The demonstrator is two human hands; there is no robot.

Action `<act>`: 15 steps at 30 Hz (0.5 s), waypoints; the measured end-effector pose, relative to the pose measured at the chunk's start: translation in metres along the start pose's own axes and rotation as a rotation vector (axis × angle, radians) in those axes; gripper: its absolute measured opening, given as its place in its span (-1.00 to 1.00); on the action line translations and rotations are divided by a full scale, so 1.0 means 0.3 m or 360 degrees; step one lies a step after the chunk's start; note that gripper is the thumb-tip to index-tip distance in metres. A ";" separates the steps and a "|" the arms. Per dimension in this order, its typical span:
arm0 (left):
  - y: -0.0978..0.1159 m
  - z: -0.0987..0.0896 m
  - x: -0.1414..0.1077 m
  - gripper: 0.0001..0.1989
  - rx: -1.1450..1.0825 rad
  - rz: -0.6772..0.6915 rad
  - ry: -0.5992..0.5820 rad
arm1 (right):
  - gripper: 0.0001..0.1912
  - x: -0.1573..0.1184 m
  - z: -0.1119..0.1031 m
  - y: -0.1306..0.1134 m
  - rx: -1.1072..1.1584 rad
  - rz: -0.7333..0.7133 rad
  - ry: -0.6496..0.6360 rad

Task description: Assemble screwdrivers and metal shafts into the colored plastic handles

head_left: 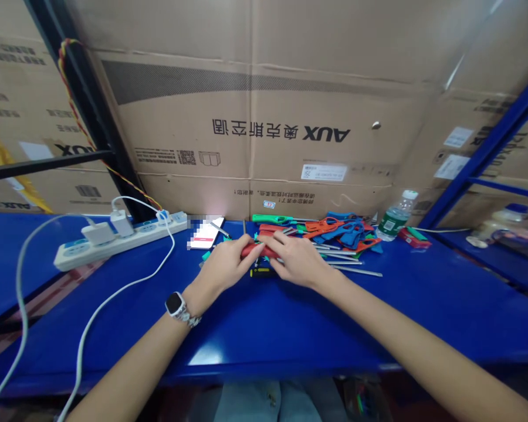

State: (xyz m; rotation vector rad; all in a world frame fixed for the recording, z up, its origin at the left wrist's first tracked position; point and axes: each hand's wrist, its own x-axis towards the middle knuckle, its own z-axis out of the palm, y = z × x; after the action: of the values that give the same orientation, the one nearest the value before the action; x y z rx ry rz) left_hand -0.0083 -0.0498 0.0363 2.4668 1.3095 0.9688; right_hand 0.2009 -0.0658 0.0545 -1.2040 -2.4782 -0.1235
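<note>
My left hand (229, 262) and my right hand (300, 256) meet over the pile at the back of the blue table. Both are closed around a red handle (270, 252), and my fingers hide much of it. A black-and-yellow screwdriver handle (260, 272) lies just below my fingers. Behind them is a green screwdriver handle (271, 218). Several metal shafts (349, 262) stick out to the right of my right hand. Orange plastic clips (328, 225) and blue clips (349, 233) are heaped beyond it.
A white power strip (123, 237) with chargers and trailing cables stands at left. Near my left hand lies a phone (206, 233). A water bottle (396, 217) and a small red-and-green box (414, 237) are at right. A large cardboard box (264, 158) walls the table's back.
</note>
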 end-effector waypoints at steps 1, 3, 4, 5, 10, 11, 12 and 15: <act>-0.005 -0.010 -0.030 -0.60 0.0007 0.0018 -0.0029 | -0.49 -0.022 0.003 -0.015 0.0184 0.0003 0.0030; -0.027 -0.035 -0.089 -0.58 0.0005 0.0056 -0.0041 | -0.55 -0.056 0.006 -0.017 0.0589 0.0038 -0.0035; -0.043 -0.049 -0.116 -0.59 0.0002 0.0075 -0.0014 | -0.63 -0.066 0.010 -0.005 0.0780 0.0100 -0.0094; -0.059 -0.063 -0.140 -0.60 0.0004 0.0089 0.0007 | -0.57 -0.070 0.016 0.013 0.0928 0.0194 -0.0112; -0.099 -0.089 -0.182 -0.64 0.0009 0.0095 -0.0059 | -0.74 -0.020 0.081 0.092 0.0720 0.0224 -0.0336; -0.096 -0.084 -0.179 -0.64 0.0024 0.0071 -0.0084 | -0.78 -0.002 0.092 0.093 0.0668 0.0170 -0.0424; -0.091 -0.077 -0.174 -0.63 0.0041 0.0048 -0.0097 | -0.83 0.015 0.098 0.089 0.0609 0.0149 -0.0473; -0.076 -0.053 -0.164 -0.64 0.0090 -0.0001 -0.0100 | -0.85 0.059 0.092 0.073 0.0390 0.0150 -0.0491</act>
State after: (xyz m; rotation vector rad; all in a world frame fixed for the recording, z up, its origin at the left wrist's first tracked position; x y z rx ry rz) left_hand -0.0530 -0.0774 0.0160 2.5166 1.3348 0.8584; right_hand 0.1998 -0.0322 0.0339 -1.3101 -2.5883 0.4094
